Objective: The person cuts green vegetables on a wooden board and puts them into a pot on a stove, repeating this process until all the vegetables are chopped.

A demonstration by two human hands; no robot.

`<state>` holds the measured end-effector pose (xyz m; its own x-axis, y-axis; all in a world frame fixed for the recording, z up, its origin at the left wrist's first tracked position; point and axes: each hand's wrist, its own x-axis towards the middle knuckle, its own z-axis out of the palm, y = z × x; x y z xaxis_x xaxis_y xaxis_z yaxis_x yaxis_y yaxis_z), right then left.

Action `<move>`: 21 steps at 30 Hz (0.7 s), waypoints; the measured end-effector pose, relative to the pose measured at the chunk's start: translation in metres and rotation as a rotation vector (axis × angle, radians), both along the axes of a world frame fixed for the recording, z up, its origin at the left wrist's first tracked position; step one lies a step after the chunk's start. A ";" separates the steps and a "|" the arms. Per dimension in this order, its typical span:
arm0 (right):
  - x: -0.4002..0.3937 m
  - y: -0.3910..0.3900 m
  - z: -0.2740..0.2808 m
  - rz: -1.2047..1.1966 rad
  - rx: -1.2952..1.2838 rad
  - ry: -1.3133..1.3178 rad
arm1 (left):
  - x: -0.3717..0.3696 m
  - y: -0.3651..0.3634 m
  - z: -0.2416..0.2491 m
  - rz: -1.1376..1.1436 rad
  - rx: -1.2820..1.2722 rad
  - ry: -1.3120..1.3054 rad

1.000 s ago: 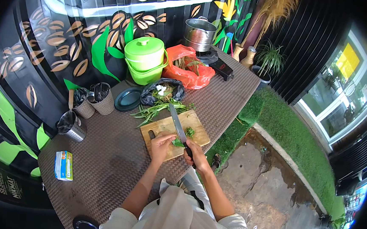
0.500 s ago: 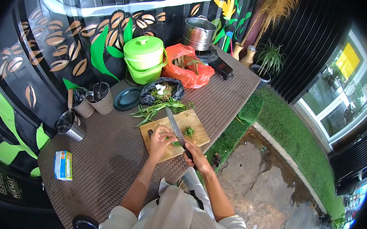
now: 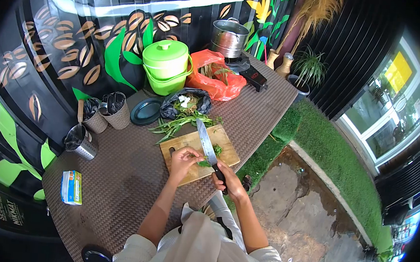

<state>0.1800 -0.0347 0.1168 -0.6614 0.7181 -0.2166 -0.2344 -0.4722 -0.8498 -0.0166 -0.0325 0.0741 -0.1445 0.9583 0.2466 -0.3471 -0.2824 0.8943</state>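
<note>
A wooden cutting board (image 3: 226, 144) lies on the brown woven-pattern table. My right hand (image 3: 230, 182) is closed round the black handle of a kitchen knife (image 3: 205, 139), whose broad blade points away over the board. Left of the blade, my left hand (image 3: 184, 161) pinches some green leaves (image 3: 204, 163) against the board; the fingers partly cover them. A small heap of chopped greens (image 3: 217, 149) sits right of the blade. Beyond the board's far edge lie long leafy stems (image 3: 183, 125), beside a black plastic bag (image 3: 202, 101) with scraps in it.
Behind stand a green lidded bucket (image 3: 166, 62), a red plastic bag (image 3: 223, 87) and a metal pot (image 3: 229, 37) on a portable stove (image 3: 253, 78). To the left are a dark plate (image 3: 145, 112), utensil holders (image 3: 116, 112) and a tissue pack (image 3: 72, 188).
The knife has shifted slightly to the right and its blade has turned a little. My left hand stays almost in place at the leaves.
</note>
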 end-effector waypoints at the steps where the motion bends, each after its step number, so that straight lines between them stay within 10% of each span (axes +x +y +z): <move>1: 0.000 0.000 0.000 -0.005 0.009 -0.010 | 0.000 0.000 -0.001 0.002 -0.001 -0.002; 21: -0.034 0.037 -0.069 -0.165 -0.140 -0.339 | -0.018 -0.001 -0.070 0.156 -0.511 -0.096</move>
